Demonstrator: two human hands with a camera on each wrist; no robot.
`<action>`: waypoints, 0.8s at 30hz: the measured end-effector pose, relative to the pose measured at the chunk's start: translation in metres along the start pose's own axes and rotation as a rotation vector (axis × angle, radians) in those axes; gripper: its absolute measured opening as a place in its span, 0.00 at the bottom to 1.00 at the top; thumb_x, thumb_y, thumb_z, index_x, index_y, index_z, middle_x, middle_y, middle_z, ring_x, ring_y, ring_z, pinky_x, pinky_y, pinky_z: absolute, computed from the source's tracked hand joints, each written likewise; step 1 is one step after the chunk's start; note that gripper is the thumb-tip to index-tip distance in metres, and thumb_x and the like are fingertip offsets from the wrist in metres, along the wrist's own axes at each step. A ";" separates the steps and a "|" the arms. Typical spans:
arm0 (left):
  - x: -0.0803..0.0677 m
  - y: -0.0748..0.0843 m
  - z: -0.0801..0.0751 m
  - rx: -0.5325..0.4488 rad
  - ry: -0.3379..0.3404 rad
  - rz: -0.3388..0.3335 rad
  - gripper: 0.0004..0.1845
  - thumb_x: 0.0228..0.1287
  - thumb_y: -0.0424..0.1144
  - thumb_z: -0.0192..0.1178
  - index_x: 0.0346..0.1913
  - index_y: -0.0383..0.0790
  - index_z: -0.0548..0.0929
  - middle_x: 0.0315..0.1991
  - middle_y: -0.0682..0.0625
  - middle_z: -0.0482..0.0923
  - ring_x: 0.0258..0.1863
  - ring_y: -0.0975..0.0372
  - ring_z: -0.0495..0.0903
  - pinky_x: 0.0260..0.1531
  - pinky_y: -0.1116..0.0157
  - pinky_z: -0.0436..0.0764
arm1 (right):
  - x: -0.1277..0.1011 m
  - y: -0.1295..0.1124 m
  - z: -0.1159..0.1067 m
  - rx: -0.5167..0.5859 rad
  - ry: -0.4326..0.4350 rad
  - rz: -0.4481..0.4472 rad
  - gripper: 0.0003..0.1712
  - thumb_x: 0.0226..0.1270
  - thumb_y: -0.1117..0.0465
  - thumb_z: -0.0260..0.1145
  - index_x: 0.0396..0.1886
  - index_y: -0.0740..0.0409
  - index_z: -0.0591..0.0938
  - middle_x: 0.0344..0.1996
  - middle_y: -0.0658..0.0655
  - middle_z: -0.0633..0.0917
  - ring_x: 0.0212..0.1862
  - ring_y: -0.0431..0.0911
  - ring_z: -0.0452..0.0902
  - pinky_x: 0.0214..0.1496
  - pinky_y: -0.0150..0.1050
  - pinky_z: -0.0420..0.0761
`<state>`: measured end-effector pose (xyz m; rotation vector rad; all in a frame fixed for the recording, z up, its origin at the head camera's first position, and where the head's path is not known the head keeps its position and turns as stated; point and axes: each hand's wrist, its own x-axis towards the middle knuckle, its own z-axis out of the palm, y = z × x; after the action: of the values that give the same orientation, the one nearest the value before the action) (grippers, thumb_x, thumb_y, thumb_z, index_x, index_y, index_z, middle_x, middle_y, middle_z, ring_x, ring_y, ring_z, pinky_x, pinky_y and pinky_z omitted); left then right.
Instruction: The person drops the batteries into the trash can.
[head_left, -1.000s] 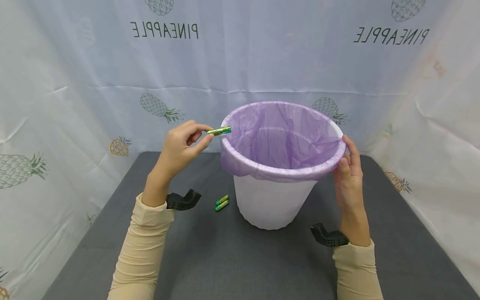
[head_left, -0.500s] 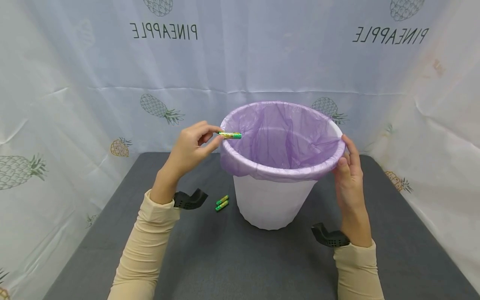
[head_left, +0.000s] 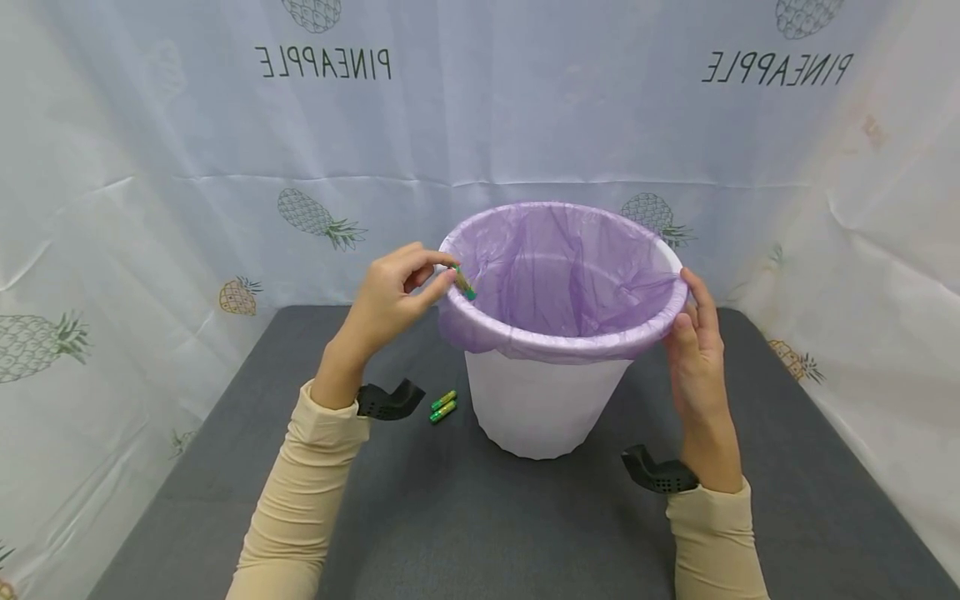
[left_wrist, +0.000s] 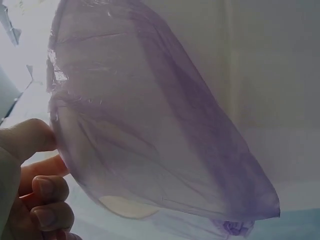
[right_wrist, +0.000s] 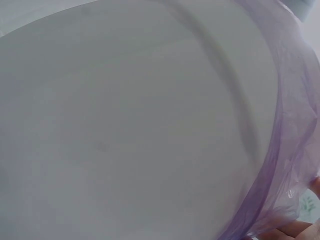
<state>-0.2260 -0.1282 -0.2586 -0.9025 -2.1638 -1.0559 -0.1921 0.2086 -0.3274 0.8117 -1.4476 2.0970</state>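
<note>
A white trash bin (head_left: 543,408) stands upright, lined with a purple plastic bag (head_left: 558,275) folded over its rim. At the rim's left side, my left hand (head_left: 393,287) pinches a green and gold battery (head_left: 466,284) by its upper end; the battery tilts downward just inside the opening. The left wrist view shows that hand's thumb and fingers (left_wrist: 47,190) against the bag's edge, the battery hidden there. My right hand (head_left: 696,358) grips the bin's rim on the right, thumb outside. Two similar batteries (head_left: 443,406) lie on the table left of the bin.
A dark grey table (head_left: 480,525) carries everything. Behind and on both sides hangs a pale curtain (head_left: 480,117) printed with pineapples. Black wrist mounts (head_left: 390,402) sit on both wrists.
My left hand has moved right to the bin's rim. The battery in it has swung from about level to pointing down into the bag. My right hand stays on the rim.
</note>
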 end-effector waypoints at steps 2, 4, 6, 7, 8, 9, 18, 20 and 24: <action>-0.001 -0.001 0.001 -0.015 0.013 0.016 0.07 0.61 0.30 0.62 0.40 0.33 0.86 0.20 0.48 0.62 0.23 0.60 0.61 0.26 0.74 0.60 | 0.000 0.000 0.000 -0.007 -0.006 -0.004 0.27 0.74 0.61 0.54 0.71 0.53 0.63 0.55 0.49 0.79 0.54 0.37 0.74 0.58 0.28 0.73; -0.002 -0.002 0.001 -0.027 0.029 0.034 0.07 0.61 0.29 0.62 0.40 0.31 0.86 0.20 0.49 0.61 0.23 0.62 0.60 0.26 0.74 0.59 | 0.000 0.001 0.000 -0.006 -0.011 -0.005 0.27 0.75 0.62 0.53 0.71 0.54 0.63 0.55 0.49 0.79 0.54 0.37 0.74 0.58 0.28 0.73; -0.005 -0.002 0.001 -0.036 0.043 0.046 0.06 0.60 0.28 0.62 0.40 0.31 0.86 0.20 0.50 0.61 0.23 0.64 0.60 0.26 0.75 0.59 | -0.001 0.001 0.000 -0.005 -0.012 -0.006 0.27 0.75 0.62 0.53 0.71 0.54 0.63 0.55 0.49 0.80 0.54 0.37 0.74 0.58 0.28 0.73; -0.006 -0.003 0.000 -0.040 0.050 0.051 0.07 0.60 0.28 0.62 0.40 0.31 0.86 0.20 0.51 0.61 0.23 0.65 0.59 0.26 0.75 0.58 | -0.001 0.001 0.000 -0.002 -0.010 -0.005 0.27 0.75 0.62 0.53 0.71 0.54 0.63 0.54 0.49 0.80 0.53 0.37 0.74 0.58 0.28 0.73; -0.007 -0.003 0.000 -0.045 0.057 0.055 0.07 0.60 0.27 0.61 0.39 0.31 0.86 0.20 0.51 0.60 0.23 0.66 0.59 0.26 0.75 0.58 | 0.000 0.001 0.000 0.000 -0.007 -0.005 0.27 0.75 0.62 0.53 0.71 0.54 0.63 0.54 0.49 0.80 0.53 0.37 0.74 0.58 0.28 0.73; -0.008 -0.003 0.000 -0.044 0.063 0.059 0.07 0.60 0.27 0.61 0.39 0.31 0.86 0.20 0.53 0.60 0.23 0.67 0.59 0.25 0.75 0.58 | 0.000 0.002 0.000 0.004 -0.004 -0.005 0.27 0.74 0.62 0.54 0.71 0.54 0.63 0.54 0.50 0.80 0.53 0.37 0.74 0.58 0.28 0.73; -0.021 -0.004 -0.004 -0.042 0.125 0.050 0.07 0.60 0.26 0.60 0.38 0.31 0.86 0.19 0.45 0.60 0.23 0.69 0.58 0.26 0.76 0.58 | 0.000 0.003 -0.001 0.015 0.004 -0.004 0.27 0.75 0.62 0.53 0.71 0.54 0.63 0.55 0.50 0.79 0.54 0.38 0.73 0.59 0.28 0.72; -0.024 -0.005 -0.005 -0.051 0.130 0.036 0.07 0.60 0.26 0.61 0.39 0.31 0.86 0.19 0.44 0.60 0.23 0.69 0.58 0.25 0.75 0.58 | 0.000 0.004 -0.001 0.013 0.001 -0.005 0.27 0.74 0.62 0.54 0.71 0.54 0.63 0.55 0.50 0.78 0.55 0.37 0.73 0.59 0.28 0.72; -0.031 -0.010 -0.006 -0.057 0.140 0.013 0.07 0.60 0.27 0.61 0.39 0.31 0.86 0.20 0.47 0.59 0.23 0.68 0.57 0.24 0.72 0.59 | 0.000 0.004 -0.001 0.009 0.005 -0.004 0.28 0.74 0.61 0.54 0.71 0.54 0.63 0.55 0.50 0.78 0.54 0.37 0.73 0.59 0.28 0.72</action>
<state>-0.2134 -0.1473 -0.2819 -0.8412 -2.0190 -1.1451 -0.1950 0.2084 -0.3302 0.8114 -1.4340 2.1021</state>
